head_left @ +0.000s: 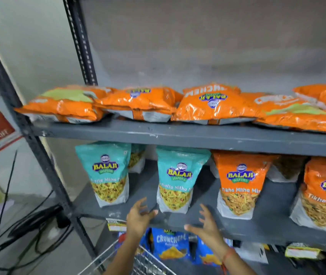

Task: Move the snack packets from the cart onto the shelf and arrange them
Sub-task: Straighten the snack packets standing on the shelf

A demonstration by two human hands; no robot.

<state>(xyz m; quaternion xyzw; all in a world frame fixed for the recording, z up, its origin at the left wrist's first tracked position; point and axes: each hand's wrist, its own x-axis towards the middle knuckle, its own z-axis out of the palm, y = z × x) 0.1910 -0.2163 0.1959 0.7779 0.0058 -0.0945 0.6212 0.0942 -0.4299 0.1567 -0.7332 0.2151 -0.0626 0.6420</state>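
Two bare forearms, no sleeves in view. Left hand (138, 216) without rings or a watch, as far as the blur allows. Right hand (207, 225) likewise plain. Around the right wrist, a thin red-orange thread (226, 256), wound perhaps more than once, with one loose end trailing down.

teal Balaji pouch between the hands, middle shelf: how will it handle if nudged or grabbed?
The teal pouch stands upright on a narrow base, so a push near its top would probably tip it backward. Its glossy film looks slippery; a two-sided hold by the left hand and right hand seems safer. It looks puffy and soft, likely light, with crushable contents.
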